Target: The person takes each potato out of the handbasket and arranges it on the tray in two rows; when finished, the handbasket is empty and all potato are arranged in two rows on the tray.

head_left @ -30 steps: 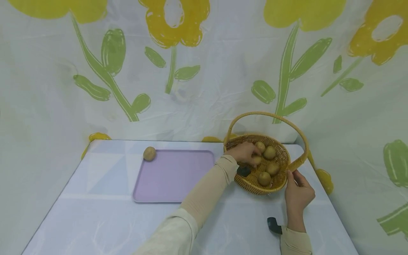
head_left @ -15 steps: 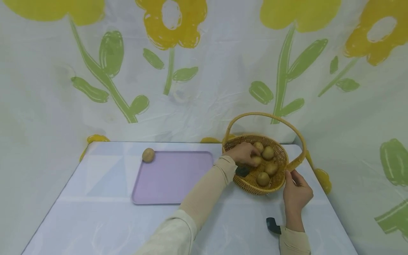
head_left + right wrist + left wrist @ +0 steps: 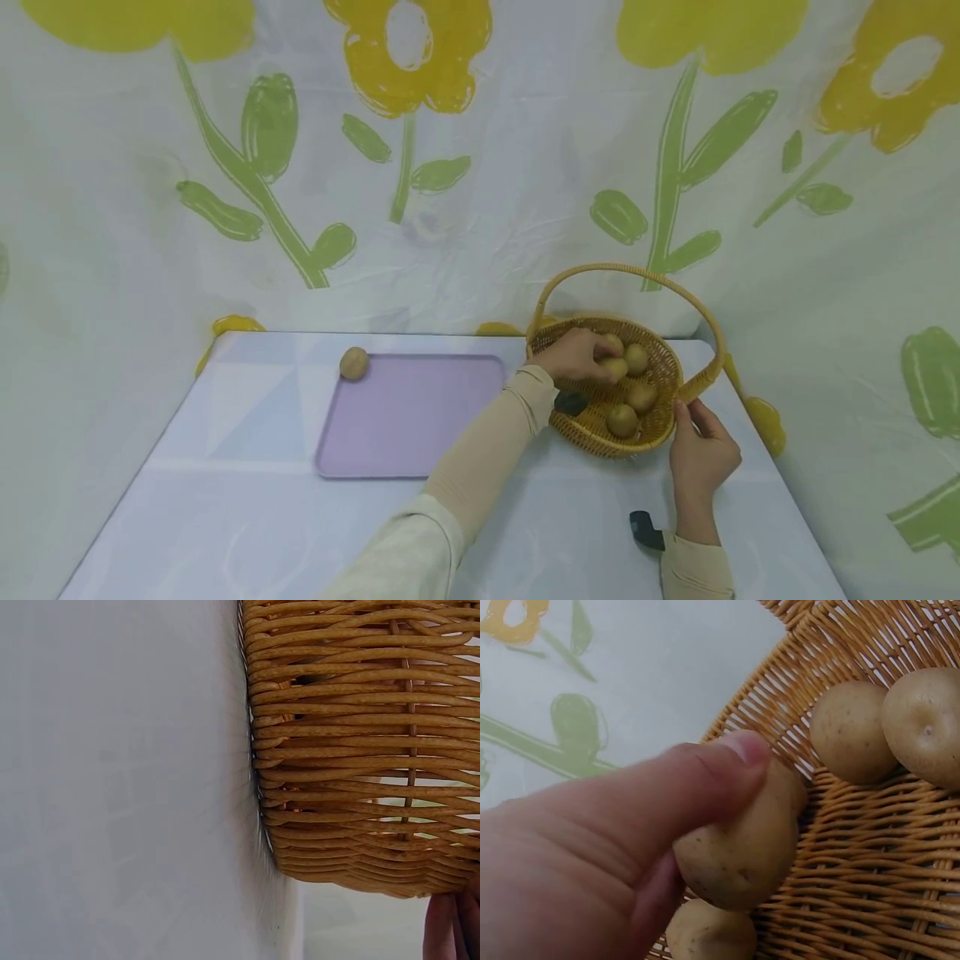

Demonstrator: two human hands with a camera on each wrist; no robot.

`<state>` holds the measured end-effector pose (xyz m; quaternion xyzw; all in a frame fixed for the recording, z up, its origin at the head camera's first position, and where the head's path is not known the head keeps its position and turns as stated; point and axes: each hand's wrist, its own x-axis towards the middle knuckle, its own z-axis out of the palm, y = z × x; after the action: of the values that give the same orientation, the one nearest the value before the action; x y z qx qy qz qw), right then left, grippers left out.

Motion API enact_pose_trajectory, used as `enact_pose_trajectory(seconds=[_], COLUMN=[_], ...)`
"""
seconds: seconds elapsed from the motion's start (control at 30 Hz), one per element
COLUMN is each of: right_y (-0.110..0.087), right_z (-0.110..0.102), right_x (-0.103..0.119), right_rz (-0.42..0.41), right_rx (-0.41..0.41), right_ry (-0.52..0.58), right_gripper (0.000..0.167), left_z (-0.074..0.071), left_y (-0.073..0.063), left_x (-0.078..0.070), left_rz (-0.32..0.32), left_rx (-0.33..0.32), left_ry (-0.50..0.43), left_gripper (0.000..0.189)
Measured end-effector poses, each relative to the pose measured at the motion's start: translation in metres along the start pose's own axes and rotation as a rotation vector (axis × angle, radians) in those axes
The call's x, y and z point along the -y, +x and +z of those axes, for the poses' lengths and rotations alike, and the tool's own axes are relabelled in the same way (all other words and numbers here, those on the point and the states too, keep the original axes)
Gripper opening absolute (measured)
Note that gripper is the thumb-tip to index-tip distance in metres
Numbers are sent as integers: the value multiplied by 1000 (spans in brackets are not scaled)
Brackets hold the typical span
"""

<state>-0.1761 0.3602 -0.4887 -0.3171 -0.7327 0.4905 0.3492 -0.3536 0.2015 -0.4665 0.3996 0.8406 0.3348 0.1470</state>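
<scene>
A wicker basket (image 3: 615,447) with an arched handle holds several potatoes (image 3: 622,421). Inside it, my left hand (image 3: 576,357) grips one potato (image 3: 742,851) between thumb and fingers; the thumb lies across its top in the left wrist view. Other potatoes (image 3: 853,733) lie on the woven bottom around the gripped one. At the basket's right side, my right hand (image 3: 703,450) pinches the rim near the foot of the handle. Only its fingertips (image 3: 441,934) show in the right wrist view, below the woven wall (image 3: 360,750).
Left of the basket lies a flat lilac tray (image 3: 412,417). A single potato (image 3: 354,363) sits at the tray's far left corner. Behind the white table (image 3: 247,517) hangs a cloth (image 3: 510,208) printed with flowers.
My left hand's potato has shifted slightly to the right within the basket and shows more between the fingers. The right hand has stayed on the rim.
</scene>
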Motion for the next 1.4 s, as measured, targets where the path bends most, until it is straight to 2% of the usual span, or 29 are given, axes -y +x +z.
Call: enact_pose_trajectory(seconds=[0.3, 0.6, 0.73, 0.83, 0.97, 1.17, 1.4], right_y=[-5, -5, -3, -2, 0, -2, -3], right_z=[1, 3, 3, 2, 2, 1, 1], right_x=[0, -1, 0, 1, 3, 3, 1], right_rz=[14, 9, 17, 23, 10, 19, 25], right_rx=[3, -11, -8, -7, -18, -14, -17], right_ry=[-11, 16, 31, 38, 49, 46, 18], right_gripper=[32, 31, 30, 30, 30, 30, 32], left_z=[-6, -21, -28, -33, -41, -48, -62], left_y=[-8, -21, -26, -32, -39, -50, -73], left_x=[0, -10, -12, -15, -17, -17, -20], left_rz=[-39, -4, 4, -18, -17, 15, 54], left_rx=[-15, -51, -58, -58, -85, -131, -186], left_ry=[-83, -131, -186, -242, -299, -289, -293], left_gripper=[53, 50, 50, 51, 52, 53, 52])
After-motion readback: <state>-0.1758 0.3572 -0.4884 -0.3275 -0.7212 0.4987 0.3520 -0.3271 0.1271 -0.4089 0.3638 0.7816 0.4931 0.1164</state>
